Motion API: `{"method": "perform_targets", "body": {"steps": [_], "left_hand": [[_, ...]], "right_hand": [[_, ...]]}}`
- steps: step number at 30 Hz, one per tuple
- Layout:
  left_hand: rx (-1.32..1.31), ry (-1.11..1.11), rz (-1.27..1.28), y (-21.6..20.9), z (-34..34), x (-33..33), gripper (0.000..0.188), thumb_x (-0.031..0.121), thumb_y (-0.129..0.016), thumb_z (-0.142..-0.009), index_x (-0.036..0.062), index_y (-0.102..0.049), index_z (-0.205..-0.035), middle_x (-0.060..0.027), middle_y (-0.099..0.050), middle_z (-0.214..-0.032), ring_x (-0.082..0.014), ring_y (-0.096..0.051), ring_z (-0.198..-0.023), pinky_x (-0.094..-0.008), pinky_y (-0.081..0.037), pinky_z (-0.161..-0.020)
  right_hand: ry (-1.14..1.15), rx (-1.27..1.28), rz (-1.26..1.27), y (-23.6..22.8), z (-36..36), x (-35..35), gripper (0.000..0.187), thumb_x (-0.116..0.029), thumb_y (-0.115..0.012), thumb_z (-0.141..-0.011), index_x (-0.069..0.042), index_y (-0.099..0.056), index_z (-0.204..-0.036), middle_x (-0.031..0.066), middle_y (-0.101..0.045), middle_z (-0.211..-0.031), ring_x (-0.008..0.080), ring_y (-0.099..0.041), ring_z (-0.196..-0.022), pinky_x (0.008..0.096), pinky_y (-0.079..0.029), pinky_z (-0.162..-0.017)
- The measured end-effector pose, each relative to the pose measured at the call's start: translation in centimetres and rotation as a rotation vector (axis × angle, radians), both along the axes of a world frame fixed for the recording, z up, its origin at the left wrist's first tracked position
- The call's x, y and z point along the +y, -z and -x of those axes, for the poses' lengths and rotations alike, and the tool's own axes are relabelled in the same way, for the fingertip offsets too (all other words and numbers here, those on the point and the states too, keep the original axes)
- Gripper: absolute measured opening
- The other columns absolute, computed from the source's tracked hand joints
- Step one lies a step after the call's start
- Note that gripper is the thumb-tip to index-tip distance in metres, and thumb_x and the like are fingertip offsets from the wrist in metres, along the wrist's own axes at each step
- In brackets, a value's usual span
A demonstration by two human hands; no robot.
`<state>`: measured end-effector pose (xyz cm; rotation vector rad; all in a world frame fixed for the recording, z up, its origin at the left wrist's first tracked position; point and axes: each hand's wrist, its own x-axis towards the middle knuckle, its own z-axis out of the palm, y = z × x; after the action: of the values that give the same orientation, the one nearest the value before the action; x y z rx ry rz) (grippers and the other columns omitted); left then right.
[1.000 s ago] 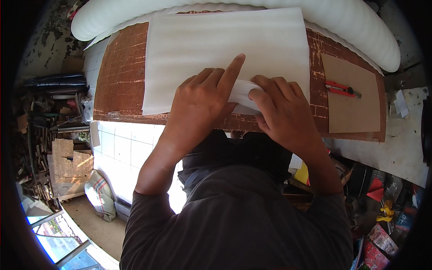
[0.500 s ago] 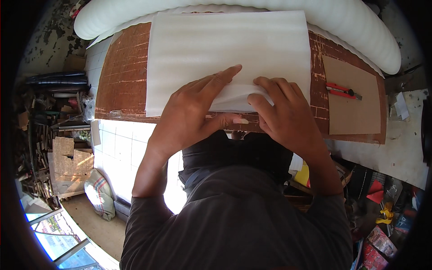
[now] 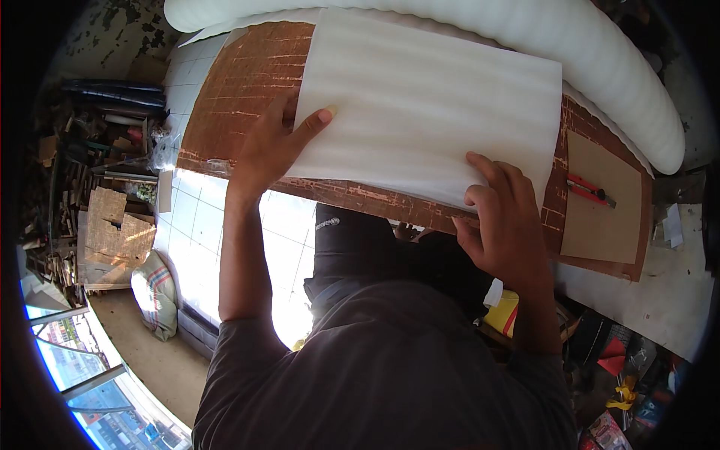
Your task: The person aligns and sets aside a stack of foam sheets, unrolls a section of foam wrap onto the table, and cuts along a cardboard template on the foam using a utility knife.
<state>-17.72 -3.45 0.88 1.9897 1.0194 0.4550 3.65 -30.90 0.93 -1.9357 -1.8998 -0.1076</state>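
Note:
A white foam sheet [image 3: 427, 112] lies across a worn brown board [image 3: 240, 97] on the bench. My left hand [image 3: 270, 150] grips the sheet's left edge, thumb on top and fingers alongside and beneath it. My right hand [image 3: 502, 217] holds the sheet's near right corner, fingers curled over the edge. The sheet's near edge overhangs the front of the board a little.
A thick white foam roll [image 3: 600, 60] runs along the back of the bench. To the right, a red utility knife [image 3: 589, 189] rests on a tan cardboard rectangle [image 3: 600, 225]. Scrap wood and clutter [image 3: 97, 195] fill the floor at left; a striped sack [image 3: 154, 292] lies below.
Both hands have moved apart from the middle of the sheet's near edge, the left to the left edge, the right to the near right corner. The sheet has shifted slightly.

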Motion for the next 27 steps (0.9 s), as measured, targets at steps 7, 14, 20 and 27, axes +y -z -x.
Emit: {"method": "perform_targets", "body": {"steps": [7, 14, 20, 27], "left_hand": [[-0.084, -0.019, 0.072, 1.6, 0.7, 2.0, 0.102, 0.067, -0.075, -0.093, -0.0121, -0.049, -0.152, -0.0309, -0.074, -0.120, -0.0334, -0.076, -0.109, -0.0419, -0.062, -0.088], [-0.217, 0.007, 0.199, 1.7, 0.3, 1.3, 0.101, 0.062, -0.078, -0.092, -0.0164, -0.050, -0.149, -0.0298, -0.073, -0.116, -0.0324, -0.075, -0.102, -0.0401, -0.060, -0.086], [-0.228, 0.091, 0.376, 0.8, 0.4, -0.2, 0.083, 0.051, -0.078, -0.095, -0.0135, -0.057, -0.143, -0.0283, -0.073, -0.117, -0.0330, -0.075, -0.107, -0.0406, -0.059, -0.092], [-0.371, -0.046, 0.266, 0.3, 2.9, -2.8, 0.067, 0.034, -0.084, -0.089, -0.0079, -0.062, -0.136, -0.0251, -0.074, -0.110, -0.0313, -0.076, -0.098, -0.0380, -0.059, -0.087]], "right_hand": [[0.000, 0.126, -0.045, 0.6, -0.2, -0.5, 0.047, -0.006, -0.081, -0.080, -0.006, -0.050, -0.116, 0.0233, -0.058, -0.148, 0.0443, -0.058, -0.124, 0.0557, -0.047, -0.100], [-0.001, 0.142, -0.082, 0.9, -0.3, -0.4, 0.047, -0.007, -0.081, -0.082, -0.005, -0.049, -0.117, 0.0225, -0.059, -0.148, 0.0436, -0.058, -0.122, 0.0538, -0.048, -0.101], [-0.019, 0.166, -0.150, 0.9, -1.1, -0.5, 0.052, -0.005, -0.082, -0.083, -0.006, -0.046, -0.119, 0.0225, -0.062, -0.144, 0.0432, -0.061, -0.116, 0.0522, -0.049, -0.098], [-0.092, 0.391, -0.238, 1.7, -1.9, -0.4, 0.065, -0.016, -0.090, -0.083, -0.007, -0.041, -0.125, 0.0244, -0.062, -0.145, 0.0390, -0.064, -0.120, 0.0500, -0.049, -0.100]]}}
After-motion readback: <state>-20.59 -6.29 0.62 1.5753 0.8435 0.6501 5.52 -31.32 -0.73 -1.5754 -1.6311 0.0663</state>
